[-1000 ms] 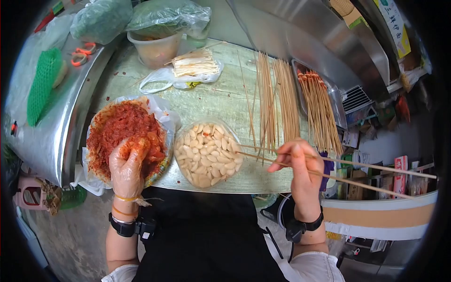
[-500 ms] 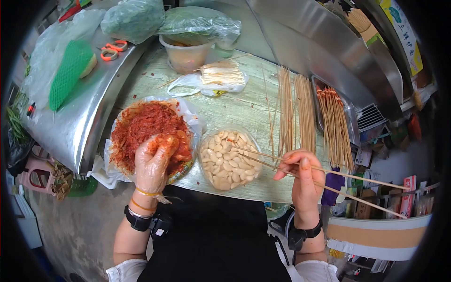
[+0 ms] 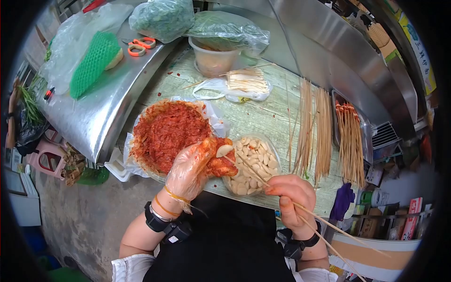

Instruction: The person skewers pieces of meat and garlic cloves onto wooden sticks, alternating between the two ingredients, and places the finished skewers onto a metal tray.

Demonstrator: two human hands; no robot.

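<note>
My left hand (image 3: 190, 164), in a clear plastic glove smeared red, is closed around a lump of red-coated meat (image 3: 221, 165) beside the bowl of red marinated meat (image 3: 171, 134). A peeled garlic clove (image 3: 224, 150) shows against that lump, at the tip of a skewer. Two long bamboo skewers (image 3: 324, 218) are gripped in my bare right hand (image 3: 295, 199), their points directed left towards my gloved fingers. Just behind the skewers stands a clear tub of peeled garlic cloves (image 3: 253, 162), partly covered by my left hand's load.
Loose bamboo skewers (image 3: 322, 134) lie at the right, beside a metal tray (image 3: 366, 129) of loaded skewers (image 3: 350, 141). At the back are a plastic tub (image 3: 213, 61), bagged greens (image 3: 230, 30) and a bundle of pale sticks (image 3: 246, 80). Orange-handled scissors (image 3: 138, 47) rest on the steel counter (image 3: 112, 103).
My left hand has come out of the meat bowl to the right, carrying red-coated meat. Skewer tips have moved from the garlic tub to it, with a clove there. The view has shifted.
</note>
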